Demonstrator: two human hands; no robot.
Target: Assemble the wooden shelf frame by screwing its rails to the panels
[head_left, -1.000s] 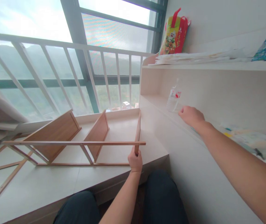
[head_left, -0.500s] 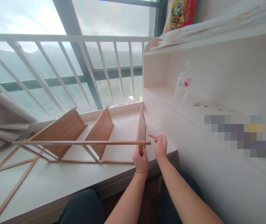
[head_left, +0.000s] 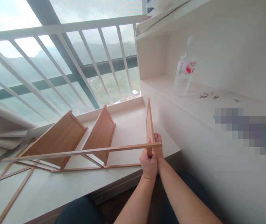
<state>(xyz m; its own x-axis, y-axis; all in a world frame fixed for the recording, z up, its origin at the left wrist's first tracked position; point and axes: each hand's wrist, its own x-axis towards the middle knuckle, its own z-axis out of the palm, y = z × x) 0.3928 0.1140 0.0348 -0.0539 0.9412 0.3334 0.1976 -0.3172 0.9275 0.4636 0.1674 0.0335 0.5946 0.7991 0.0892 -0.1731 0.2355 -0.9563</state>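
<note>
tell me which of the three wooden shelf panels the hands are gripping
The rightmost brown wooden panel, seen nearly edge-on; both hands clasp its near end, while the other two stand untouched further left.

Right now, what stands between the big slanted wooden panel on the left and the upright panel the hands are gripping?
In the head view, one more slanted brown wooden panel stands between the left slanted panel and the upright panel gripped by the left hand and right hand.
</note>
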